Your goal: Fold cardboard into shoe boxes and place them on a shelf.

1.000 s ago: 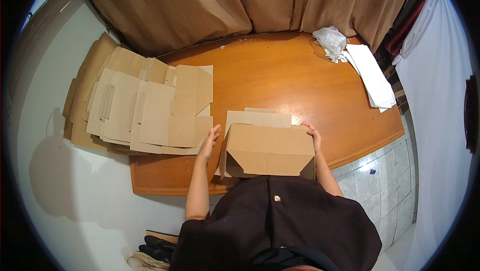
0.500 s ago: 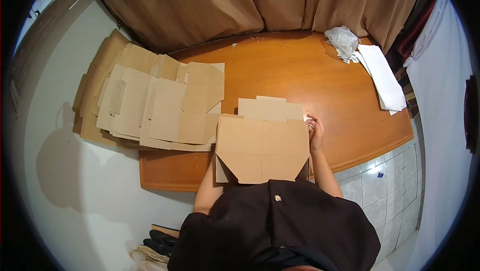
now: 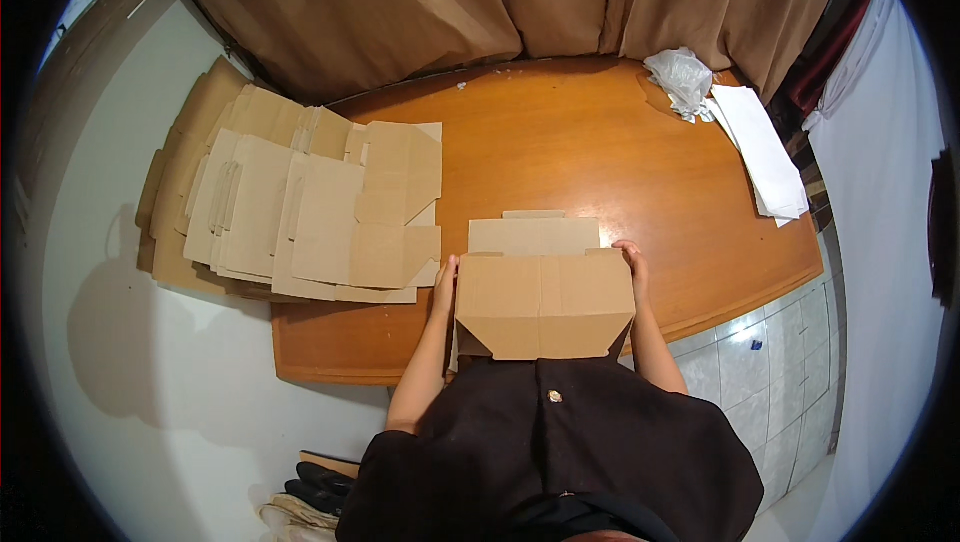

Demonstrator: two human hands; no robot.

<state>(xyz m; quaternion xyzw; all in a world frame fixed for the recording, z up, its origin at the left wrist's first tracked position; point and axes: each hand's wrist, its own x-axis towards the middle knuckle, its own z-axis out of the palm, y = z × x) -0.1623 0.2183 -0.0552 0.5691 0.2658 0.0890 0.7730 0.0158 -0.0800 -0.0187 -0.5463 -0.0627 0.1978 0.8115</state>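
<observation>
A brown cardboard box (image 3: 545,287), partly folded, stands at the table's near edge against my dark top. Its large front panel has slanted lower corners and a crease down the middle; a flap with a small tab rises at its far side. My left hand (image 3: 447,284) holds the box's left side, with the fingertips showing near the upper corner. On the right side my right hand (image 3: 634,262) grips the other upper corner, fingers curled along the edge. The palms and thumbs are mostly hidden behind the cardboard.
Flat, die-cut cardboard blanks (image 3: 320,212) lie overlapping on the left of the wooden table (image 3: 550,142). At the far right are a crumpled clear plastic bag (image 3: 682,82) and white paper sheets (image 3: 760,152). A brown curtain (image 3: 400,12) hangs behind; black shoes (image 3: 325,477) sit at lower left.
The box's front panel has tilted and now looks shorter, with a fold showing across it. My left hand has come into view at the left side. My right hand has moved slightly nearer.
</observation>
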